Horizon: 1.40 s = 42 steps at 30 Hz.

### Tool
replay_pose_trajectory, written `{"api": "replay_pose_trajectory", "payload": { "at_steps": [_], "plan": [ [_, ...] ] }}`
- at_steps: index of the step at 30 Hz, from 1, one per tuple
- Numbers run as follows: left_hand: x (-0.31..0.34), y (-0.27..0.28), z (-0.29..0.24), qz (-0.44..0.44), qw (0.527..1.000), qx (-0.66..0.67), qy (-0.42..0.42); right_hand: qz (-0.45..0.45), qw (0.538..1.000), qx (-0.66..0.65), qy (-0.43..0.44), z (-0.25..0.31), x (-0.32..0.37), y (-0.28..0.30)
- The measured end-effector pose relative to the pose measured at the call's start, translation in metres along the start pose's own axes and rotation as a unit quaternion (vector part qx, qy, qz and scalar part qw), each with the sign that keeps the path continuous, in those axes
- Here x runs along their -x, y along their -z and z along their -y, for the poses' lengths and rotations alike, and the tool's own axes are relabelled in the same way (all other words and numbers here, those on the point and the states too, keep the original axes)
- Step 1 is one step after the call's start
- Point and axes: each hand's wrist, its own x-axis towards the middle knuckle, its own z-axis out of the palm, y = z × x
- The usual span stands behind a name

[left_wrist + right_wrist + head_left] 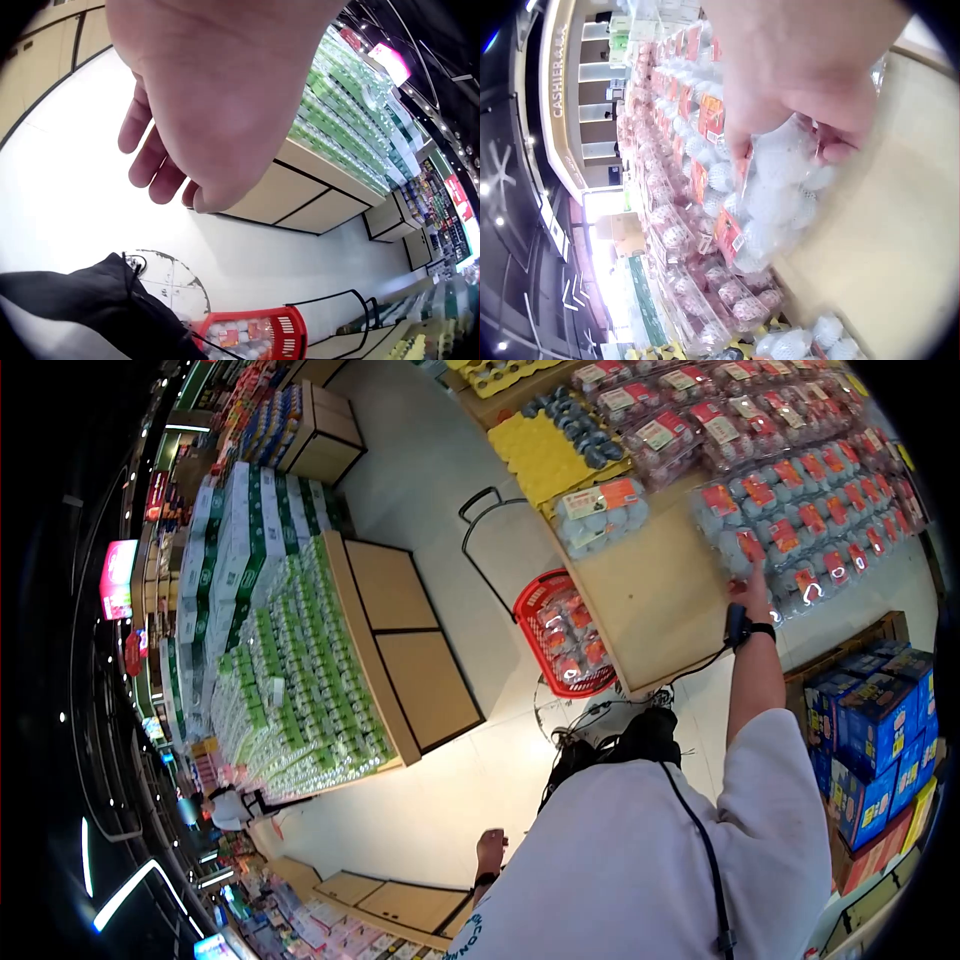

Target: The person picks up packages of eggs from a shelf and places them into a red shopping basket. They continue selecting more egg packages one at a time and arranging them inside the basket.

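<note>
My right hand [752,600] is at the near edge of rows of clear packs on the display table [655,615]. In the right wrist view its thumb and fingers grip a clear pack of round fruit in white foam nets [780,161] with a red-orange label; the kind of fruit is hidden by the nets. More such packs [810,510] lie beside it in rows. My left hand [491,852] hangs low at my side with loosely curled fingers [166,184], holding nothing. A red shopping basket [524,622] on the floor contains several similar packs.
A single pack [600,515] sits by yellow trays [540,450] on the table. The basket's long black handle [464,545] extends into the aisle. Blue boxes [868,715] stand at right, a green-packaged stack [290,660] at left. A person [229,809] is farther off.
</note>
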Motion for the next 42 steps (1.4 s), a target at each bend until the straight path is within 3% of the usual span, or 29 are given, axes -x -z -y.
{"api": "replay_pose_trajectory", "payload": {
  "at_steps": [4,8,12,14,17,19,24,30,32,33,34,36,42],
  "plan": [
    [-0.006,0.000,-0.023,-0.034,0.997,0.066,-0.037,0.005,0.998,0.005,-0.056,0.005,0.020,0.000],
    [-0.024,0.009,-0.023,-0.026,0.996,0.076,-0.033,0.020,0.999,0.032,0.033,-0.012,0.058,0.007],
    [-0.055,0.023,-0.007,0.013,0.996,0.085,-0.011,-0.007,0.998,-0.003,0.067,-0.049,0.106,0.007],
    [-0.089,0.036,0.013,0.044,0.996,0.074,-0.014,0.014,0.996,-0.030,0.088,-0.076,0.139,-0.005],
    [-0.123,0.071,0.013,0.071,0.992,-0.011,-0.100,0.059,0.992,-0.021,0.108,-0.133,0.182,-0.018],
    [-0.181,0.085,0.043,0.092,0.990,0.083,-0.067,0.133,0.988,-0.025,0.077,-0.178,0.175,-0.008],
    [-0.216,0.146,0.043,0.096,0.990,0.095,-0.049,0.134,0.991,-0.021,0.004,-0.307,0.242,-0.085],
    [-0.228,0.138,0.085,0.133,0.988,0.075,-0.032,0.040,0.992,0.040,-0.112,-0.433,0.178,-0.121],
    [-0.233,0.116,0.128,0.160,0.984,0.081,-0.008,0.030,0.986,0.068,-0.152,-0.480,0.101,-0.108],
    [-0.220,0.112,0.126,0.167,0.982,0.086,0.023,0.032,0.985,0.060,-0.156,-0.496,0.080,-0.116],
    [-0.211,0.109,0.120,0.179,0.973,0.059,0.133,0.030,0.985,0.052,-0.163,-0.514,0.059,-0.121],
    [-0.192,0.096,0.143,0.171,0.970,0.121,0.126,0.042,0.979,0.114,-0.161,-0.554,-0.001,-0.114],
    [-0.128,0.070,0.184,0.201,0.918,0.149,0.308,0.002,0.950,0.194,-0.244,-0.620,-0.112,-0.113]
  ]
}}
